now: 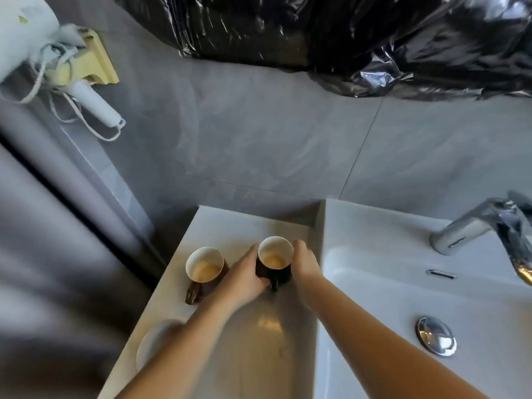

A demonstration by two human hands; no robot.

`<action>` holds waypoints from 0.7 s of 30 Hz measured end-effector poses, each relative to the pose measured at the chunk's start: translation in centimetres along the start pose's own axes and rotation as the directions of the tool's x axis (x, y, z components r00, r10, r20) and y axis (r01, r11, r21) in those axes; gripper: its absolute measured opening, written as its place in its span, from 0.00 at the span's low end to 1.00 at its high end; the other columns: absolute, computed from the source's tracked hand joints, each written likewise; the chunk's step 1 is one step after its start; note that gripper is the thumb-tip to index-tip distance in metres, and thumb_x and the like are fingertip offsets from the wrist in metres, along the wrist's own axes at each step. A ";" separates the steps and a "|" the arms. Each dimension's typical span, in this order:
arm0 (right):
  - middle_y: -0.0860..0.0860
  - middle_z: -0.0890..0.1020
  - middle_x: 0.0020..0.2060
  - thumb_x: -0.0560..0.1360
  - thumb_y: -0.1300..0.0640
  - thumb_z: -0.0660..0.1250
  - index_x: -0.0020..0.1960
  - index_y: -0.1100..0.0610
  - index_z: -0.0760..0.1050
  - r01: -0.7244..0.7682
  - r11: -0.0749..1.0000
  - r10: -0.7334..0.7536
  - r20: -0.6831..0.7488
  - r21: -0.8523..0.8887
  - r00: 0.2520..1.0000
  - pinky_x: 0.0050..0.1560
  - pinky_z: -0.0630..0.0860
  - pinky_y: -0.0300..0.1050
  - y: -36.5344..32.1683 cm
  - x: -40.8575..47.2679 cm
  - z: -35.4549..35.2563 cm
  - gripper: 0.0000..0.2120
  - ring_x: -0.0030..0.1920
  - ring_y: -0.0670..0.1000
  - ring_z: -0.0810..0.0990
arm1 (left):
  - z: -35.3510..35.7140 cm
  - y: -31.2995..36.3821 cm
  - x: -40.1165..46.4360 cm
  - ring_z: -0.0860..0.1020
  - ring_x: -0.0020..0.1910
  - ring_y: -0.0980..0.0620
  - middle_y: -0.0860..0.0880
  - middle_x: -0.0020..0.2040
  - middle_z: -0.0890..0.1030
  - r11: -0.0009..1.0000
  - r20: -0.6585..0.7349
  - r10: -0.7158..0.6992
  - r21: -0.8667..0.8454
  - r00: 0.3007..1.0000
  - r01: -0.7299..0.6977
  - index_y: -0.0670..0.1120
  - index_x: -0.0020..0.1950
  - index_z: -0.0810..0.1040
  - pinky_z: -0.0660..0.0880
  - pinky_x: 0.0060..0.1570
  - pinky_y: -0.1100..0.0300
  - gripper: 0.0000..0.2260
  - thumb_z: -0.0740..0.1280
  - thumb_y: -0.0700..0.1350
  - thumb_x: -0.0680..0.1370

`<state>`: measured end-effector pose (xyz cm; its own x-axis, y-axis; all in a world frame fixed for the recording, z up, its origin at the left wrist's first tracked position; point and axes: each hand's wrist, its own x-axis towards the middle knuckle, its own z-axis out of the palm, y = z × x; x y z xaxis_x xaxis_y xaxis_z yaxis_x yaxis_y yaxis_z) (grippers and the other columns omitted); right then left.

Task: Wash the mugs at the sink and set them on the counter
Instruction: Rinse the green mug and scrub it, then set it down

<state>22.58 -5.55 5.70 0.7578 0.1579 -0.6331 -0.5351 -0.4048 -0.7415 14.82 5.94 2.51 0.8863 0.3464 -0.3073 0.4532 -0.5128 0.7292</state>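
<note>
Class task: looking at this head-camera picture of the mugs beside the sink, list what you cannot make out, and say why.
- Black mug sides, head view: covered by left hand and right hand.
- White dish: partly behind the left forearm.
- Tap: cut off by the right edge.
- Brown mug residue: too blurred to identify.

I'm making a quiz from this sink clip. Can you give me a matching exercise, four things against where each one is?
Things:
1. black mug
2. brown mug
3. faucet
4. hair dryer

Places:
A. on the wall, upper left
B. at the back of the sink
C. between the left hand and right hand
D. alone on the counter, untouched

Pairs: 1-C, 2-D, 3-B, 4-A
</note>
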 end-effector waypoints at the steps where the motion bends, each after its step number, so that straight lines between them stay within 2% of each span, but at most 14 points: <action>1: 0.56 0.77 0.58 0.80 0.42 0.49 0.70 0.56 0.69 -0.037 0.999 0.037 0.009 -0.015 0.999 0.55 0.71 0.50 0.3 0.3 0.3 0.26 0.54 0.56 0.75 | 0.3 -0.3 0.4 0.78 0.56 0.54 0.57 0.55 0.80 0.999 0.002 -0.019 -0.031 1.000 0.019 0.62 0.63 0.68 0.77 0.58 0.52 0.24 0.69 0.41 0.72; 3: 0.55 0.78 0.59 0.80 0.42 0.48 0.70 0.54 0.69 -0.042 0.998 0.044 0.030 -0.048 0.999 0.62 0.73 0.53 0.9 0.6 0.7 0.25 0.57 0.57 0.76 | 0.6 -0.6 0.9 0.78 0.55 0.55 0.57 0.54 0.81 0.997 -0.018 -0.014 -0.081 1.000 0.013 0.61 0.61 0.70 0.77 0.58 0.50 0.22 0.68 0.40 0.73; 7: 0.53 0.79 0.58 0.81 0.46 0.49 0.67 0.50 0.71 0.032 0.996 -0.027 0.064 -0.088 0.998 0.63 0.74 0.56 0.9 0.4 0.7 0.20 0.57 0.56 0.77 | 0.6 -1.0 1.9 0.79 0.55 0.57 0.58 0.53 0.82 0.995 -0.082 -0.004 -0.102 0.997 -0.005 0.60 0.61 0.72 0.77 0.57 0.53 0.20 0.70 0.43 0.73; 9: 0.53 0.80 0.55 0.80 0.48 0.49 0.62 0.50 0.74 0.116 0.987 -0.105 0.098 -0.115 0.990 0.62 0.75 0.56 0.2 -0.1 0.5 0.19 0.55 0.54 0.78 | 0.1 -1.2 1.8 0.80 0.54 0.58 0.58 0.52 0.83 0.995 -0.091 -0.012 -0.104 0.996 0.003 0.58 0.61 0.74 0.78 0.56 0.55 0.20 0.72 0.43 0.73; 12: 0.52 0.79 0.53 0.78 0.49 0.49 0.56 0.50 0.75 0.279 0.945 -0.250 0.174 -0.170 0.952 0.60 0.74 0.53 -1.4 -1.4 -0.6 0.18 0.55 0.53 0.77 | -1.6 -0.1 0.6 0.81 0.54 0.59 0.57 0.53 0.83 0.987 -0.115 0.001 -0.158 0.993 -0.019 0.57 0.63 0.74 0.79 0.57 0.51 0.20 0.73 0.44 0.74; 15: 0.49 0.74 0.58 0.83 0.53 0.49 0.63 0.48 0.73 0.433 0.883 -0.383 0.257 -0.180 0.887 0.60 0.67 0.44 -2.8 -4.0 -3.1 0.16 0.62 0.48 0.70 | -4.4 3.4 -1.7 0.79 0.57 0.59 0.59 0.56 0.81 0.993 -0.183 0.103 -0.044 0.978 -0.113 0.57 0.66 0.73 0.77 0.59 0.56 0.23 0.75 0.48 0.74; 17: 0.48 0.71 0.63 0.84 0.55 0.50 0.68 0.45 0.70 0.515 0.841 -0.462 0.277 -0.167 0.843 0.59 0.64 0.32 -3.1 -6.2 -5.6 0.17 0.60 0.41 0.68 | -5.9 6.3 -3.5 0.76 0.62 0.59 0.60 0.60 0.79 0.985 -0.187 0.172 0.060 0.967 -0.164 0.59 0.68 0.72 0.74 0.62 0.57 0.26 0.75 0.51 0.73; 19: 0.47 0.67 0.64 0.84 0.57 0.50 0.68 0.44 0.67 0.557 0.823 -0.513 0.277 -0.109 0.812 0.55 0.62 0.20 -2.9 -8.8 -8.3 0.17 0.60 0.36 0.67 | -6.3 9.2 -5.5 0.74 0.65 0.58 0.60 0.64 0.77 0.981 -0.156 0.191 0.073 0.969 -0.181 0.59 0.69 0.71 0.73 0.65 0.55 0.27 0.76 0.51 0.73; 20: 0.47 0.66 0.64 0.84 0.57 0.50 0.69 0.43 0.65 0.576 0.814 -0.542 0.266 -0.069 0.797 0.57 0.61 0.19 -2.5 -9.9 -9.7 0.17 0.61 0.33 0.66 | -6.1 10.7 -6.5 0.74 0.65 0.58 0.59 0.65 0.76 0.981 -0.133 0.192 0.051 0.972 -0.187 0.58 0.70 0.70 0.73 0.66 0.54 0.28 0.76 0.50 0.73; 21: 0.46 0.66 0.65 0.84 0.57 0.50 0.71 0.43 0.65 0.581 0.813 -0.558 0.249 -0.024 0.791 0.63 0.61 0.23 -1.9 -10.8 -11.1 0.18 0.61 0.30 0.65 | -5.6 12.2 -7.4 0.74 0.66 0.58 0.58 0.66 0.75 0.982 -0.109 0.189 0.018 0.976 -0.189 0.57 0.71 0.70 0.73 0.67 0.54 0.28 0.76 0.48 0.74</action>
<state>19.53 -16.45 16.45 0.8053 0.5755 -0.1424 0.0144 -0.2591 -0.9657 13.20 1.50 17.09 0.9404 0.3263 -0.0954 0.2796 -0.5828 0.7630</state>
